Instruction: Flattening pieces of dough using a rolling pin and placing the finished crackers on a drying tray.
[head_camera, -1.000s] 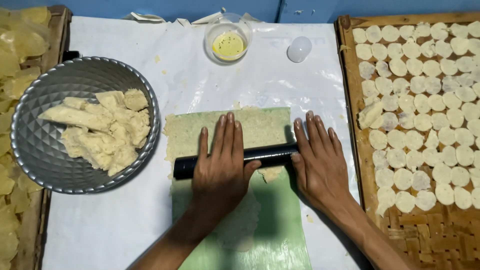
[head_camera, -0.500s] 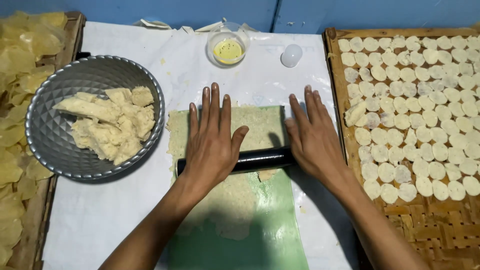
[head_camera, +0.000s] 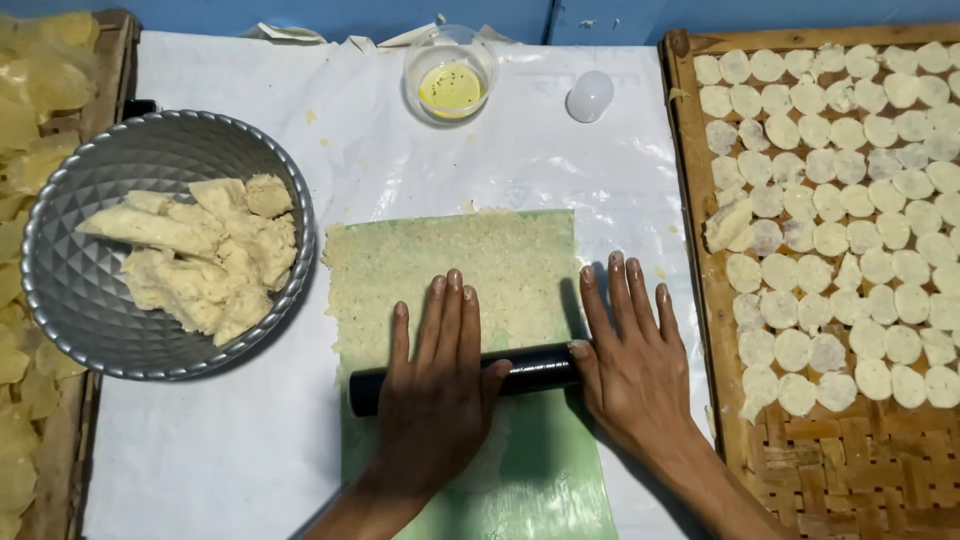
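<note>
Left hand (head_camera: 435, 400) and right hand (head_camera: 630, 365), fingers extended flat, press a black rolling pin (head_camera: 530, 370) across thin dough (head_camera: 450, 270) on a green sheet (head_camera: 550, 470) near the white table cover's (head_camera: 200, 460) near edge.

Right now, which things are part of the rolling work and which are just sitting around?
In use:
- left hand and right hand, flat on the black roller
- thin dough sheet on green plastic

Lying about:
- metal bowl of dough lumps
- small oil cup
- white cap
- woven tray of cut rounds
</note>
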